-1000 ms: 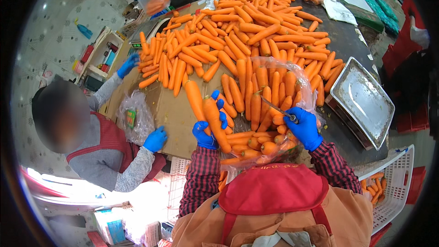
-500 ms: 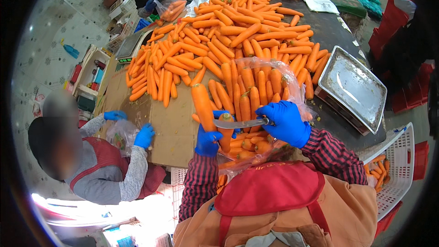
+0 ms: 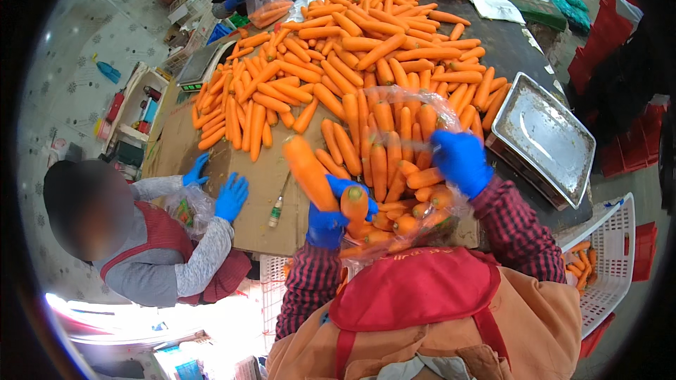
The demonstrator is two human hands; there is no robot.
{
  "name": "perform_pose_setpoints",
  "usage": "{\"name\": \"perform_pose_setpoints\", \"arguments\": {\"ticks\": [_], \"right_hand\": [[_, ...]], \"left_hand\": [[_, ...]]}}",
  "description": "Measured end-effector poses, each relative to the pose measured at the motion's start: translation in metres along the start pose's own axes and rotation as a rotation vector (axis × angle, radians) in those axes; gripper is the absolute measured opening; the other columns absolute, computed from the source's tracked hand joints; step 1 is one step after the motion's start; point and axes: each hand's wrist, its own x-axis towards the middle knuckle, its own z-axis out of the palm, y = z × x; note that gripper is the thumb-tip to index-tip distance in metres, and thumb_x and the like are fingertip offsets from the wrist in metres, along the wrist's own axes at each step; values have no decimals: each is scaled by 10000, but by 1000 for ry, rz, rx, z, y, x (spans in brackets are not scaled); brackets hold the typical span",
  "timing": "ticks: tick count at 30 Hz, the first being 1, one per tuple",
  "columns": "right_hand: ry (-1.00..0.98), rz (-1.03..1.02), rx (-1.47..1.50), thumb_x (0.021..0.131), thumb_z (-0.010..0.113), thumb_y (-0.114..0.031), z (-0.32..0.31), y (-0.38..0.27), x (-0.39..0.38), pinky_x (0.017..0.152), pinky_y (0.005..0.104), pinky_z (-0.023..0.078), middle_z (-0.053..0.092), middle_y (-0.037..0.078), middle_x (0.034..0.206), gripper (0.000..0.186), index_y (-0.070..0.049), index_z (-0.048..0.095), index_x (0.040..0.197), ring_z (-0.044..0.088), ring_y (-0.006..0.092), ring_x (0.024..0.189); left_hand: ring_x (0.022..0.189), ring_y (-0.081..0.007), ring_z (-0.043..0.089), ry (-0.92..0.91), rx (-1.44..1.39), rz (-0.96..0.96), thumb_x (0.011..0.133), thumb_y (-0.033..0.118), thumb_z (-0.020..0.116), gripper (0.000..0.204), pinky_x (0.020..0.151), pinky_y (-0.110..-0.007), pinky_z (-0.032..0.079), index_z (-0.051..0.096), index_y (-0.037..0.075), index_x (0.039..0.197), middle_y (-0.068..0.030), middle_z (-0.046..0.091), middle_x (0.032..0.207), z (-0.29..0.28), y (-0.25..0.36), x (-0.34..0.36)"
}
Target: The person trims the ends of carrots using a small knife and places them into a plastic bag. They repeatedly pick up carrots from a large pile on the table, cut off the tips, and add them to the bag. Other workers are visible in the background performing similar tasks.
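Note:
My left hand [image 3: 329,222] is closed around two carrots held side by side: a thick carrot [image 3: 310,174] leaning up and left, and a shorter carrot [image 3: 355,205] with its top end facing up. My right hand [image 3: 461,163], closed and smeared by motion, is raised over the right side of an open clear plastic bag [image 3: 451,109]. From it a knife's blade [image 3: 414,146] shows as a faint grey streak pointing left. Upright and lying carrots [image 3: 379,169] fill the bag, its mouth spread toward the heap behind.
A large carrot heap [image 3: 394,42] covers the table's far part. A metal-topped scale [image 3: 542,137] stands right, above a white basket [image 3: 616,267] with carrots. A small pale-handled tool [image 3: 276,211] lies on the cardboard [image 3: 257,176], near a co-worker's gloved hand [image 3: 231,197].
My right hand has lifted the knife away from the carrots and up to the right. My left hand has shifted slightly right and down with its carrots. The pale-handled tool now shows on the cardboard.

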Motion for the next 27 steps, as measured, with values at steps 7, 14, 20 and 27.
{"name": "perform_pose_setpoints", "arguments": {"ticks": [7, 14, 20, 27], "right_hand": [[114, 84, 132, 732, 680, -140, -25, -7, -4, 529, 367, 478, 615, 115, 667, 109, -126, 652, 836, 623, 308, 619], [12, -118, 297, 681, 706, -121, -29, -50, -3, 559, 381, 463, 616, 91, 689, 216, -116, 637, 886, 604, 298, 619], [1, -280, 187, 650, 689, -107, -35, -75, 7, 556, 360, 424, 583, 41, 676, 193, -134, 604, 820, 578, 259, 613], [16, -282, 96, 649, 679, -117, -30, -80, 10, 536, 359, 431, 572, 58, 658, 158, -133, 584, 774, 579, 286, 607]], "left_hand": [[812, -237, 655, -116, 80, -6, 642, 279, 798, 495, 743, -355, 542, 633, -38, 984, -147, 662, 941, -2, 9, 6], [1030, -214, 599, -41, 366, 35, 654, 96, 821, 551, 889, -352, 493, 586, -16, 1139, -105, 619, 1116, -7, -4, 3], [1054, -200, 588, 122, 528, 26, 664, 36, 829, 630, 857, -310, 522, 524, 1, 1214, -95, 605, 1129, -20, -22, -10], [1054, -192, 582, 135, 618, 51, 672, 106, 840, 621, 870, -320, 506, 533, -3, 1201, -100, 600, 1147, -35, -36, -13]]}}
